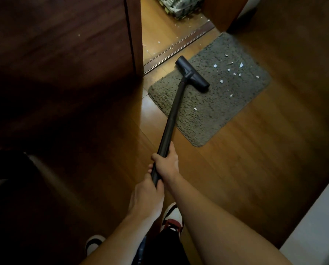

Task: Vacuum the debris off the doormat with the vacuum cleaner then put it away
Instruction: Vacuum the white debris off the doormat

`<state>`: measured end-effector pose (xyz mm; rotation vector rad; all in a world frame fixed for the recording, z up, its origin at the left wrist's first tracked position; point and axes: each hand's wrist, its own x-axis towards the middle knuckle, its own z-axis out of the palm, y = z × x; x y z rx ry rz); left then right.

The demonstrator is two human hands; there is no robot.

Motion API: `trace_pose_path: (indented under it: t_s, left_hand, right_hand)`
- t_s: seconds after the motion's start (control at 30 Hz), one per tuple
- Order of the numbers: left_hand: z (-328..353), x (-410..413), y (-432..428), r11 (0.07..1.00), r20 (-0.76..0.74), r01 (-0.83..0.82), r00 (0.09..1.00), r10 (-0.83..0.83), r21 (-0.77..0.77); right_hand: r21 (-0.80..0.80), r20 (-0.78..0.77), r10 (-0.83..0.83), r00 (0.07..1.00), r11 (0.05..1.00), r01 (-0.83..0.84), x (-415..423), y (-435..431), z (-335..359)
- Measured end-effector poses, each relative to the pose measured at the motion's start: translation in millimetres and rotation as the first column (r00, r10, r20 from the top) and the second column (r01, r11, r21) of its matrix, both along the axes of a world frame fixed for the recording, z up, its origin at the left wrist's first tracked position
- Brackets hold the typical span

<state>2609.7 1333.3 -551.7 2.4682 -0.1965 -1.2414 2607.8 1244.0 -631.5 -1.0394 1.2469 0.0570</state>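
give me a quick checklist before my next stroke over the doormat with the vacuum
1. Grip on the wand: ok, the right hand and left hand both hold it.
2. Floor head on the doormat: ok, it sits on the mat's left part.
3. Debris cleared: not ok, white scraps lie to the right of the head.
4. Path to the scraps: ok, only bare mat lies between.
5. Suction on: cannot tell.
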Motion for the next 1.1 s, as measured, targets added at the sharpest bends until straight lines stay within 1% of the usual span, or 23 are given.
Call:
trace_pose_path:
  t_s: [0.1,0.23,0.43,0.63,0.83,0.9,1.0,1.1]
  left_hand:
    - [0,0,-26,1.000,-0.003,0.018,1.000,-0.018,0.013]
    - [-3,0,-46,1.000,-0.034,0.016,0.999,-0.017,-0.010]
    - [-3,-8,-35,0.999,-0.040,0.027,0.999,-0.028,-0.024]
    - [-2,-18,15,0.999,-0.044,0.027,0.999,-0.029,-0.037]
    - [7,-20,81,0.999,-0.049,0.023,0.998,-0.025,-0.028]
    - [11,-19,104,0.999,-0.031,0.042,0.999,-0.043,-0.032]
    - [18,-16,136,0.998,-0.056,0.067,0.996,-0.068,-0.022]
    - [28,-16,162,0.995,-0.082,0.101,0.992,-0.099,0.013]
  right_hand:
    - [-0.038,-0.001,0.001,1.000,0.999,-0.001,-1,-27,0]
    - [-0.060,-0.029,-0.018,0.999,0.998,0.016,-2,-49,-1]
    - [-0.058,-0.049,-0.007,0.999,0.998,0.004,-11,-39,-1]
    - [0.014,-0.040,-0.025,0.999,1.000,0.025,-21,11,9]
    - [0.048,-0.043,-0.026,0.999,0.998,0.028,-26,77,26]
    - [0.053,-0.041,-0.029,0.999,0.998,0.031,-26,100,30]
    - [0.041,-0.049,-0.037,0.998,0.998,0.039,-25,132,34]
    - [0.048,-0.053,-0.084,0.995,0.995,0.086,-30,163,40]
